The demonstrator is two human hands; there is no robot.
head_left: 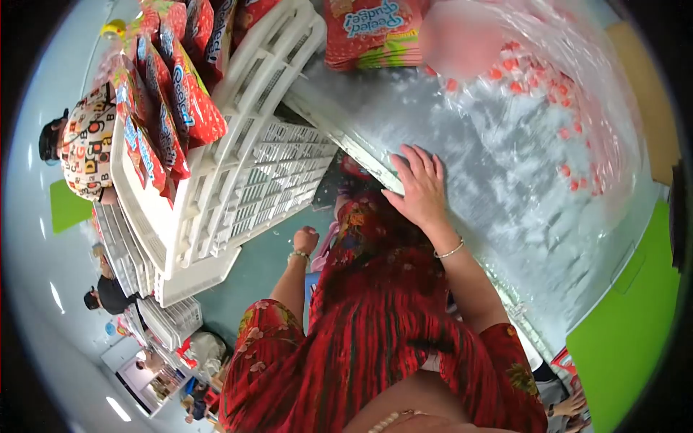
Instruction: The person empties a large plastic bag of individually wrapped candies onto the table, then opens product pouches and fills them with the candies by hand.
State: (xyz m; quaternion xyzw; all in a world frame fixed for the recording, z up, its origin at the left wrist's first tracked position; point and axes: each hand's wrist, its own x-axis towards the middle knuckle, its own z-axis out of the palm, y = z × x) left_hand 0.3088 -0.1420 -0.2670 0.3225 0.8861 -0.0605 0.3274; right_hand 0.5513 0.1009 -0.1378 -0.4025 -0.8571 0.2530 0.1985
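My right hand [420, 189] rests palm down on the metal tabletop [476, 195] near its edge, fingers spread, holding nothing. My left hand [305, 240] hangs low beside the stacked white plastic crates [289, 155], its fingers curled into a loose fist with nothing visible in it. Red "Peeled Fudge!" pouches [189, 101] stand upright in the top crate. A stack of the same red pouches [372, 32] lies on the table's far side. Beside it spreads a clear plastic bag [613, 137] with many small red-and-white pieces [559, 94].
More white crates [170, 317] stand stacked at the left. A person in a patterned shirt [88, 141] is beyond the crates, with another person in black [112, 294] farther off. Green panels [628, 296] border the right side. Someone else's hands [572, 405] show at the lower right.
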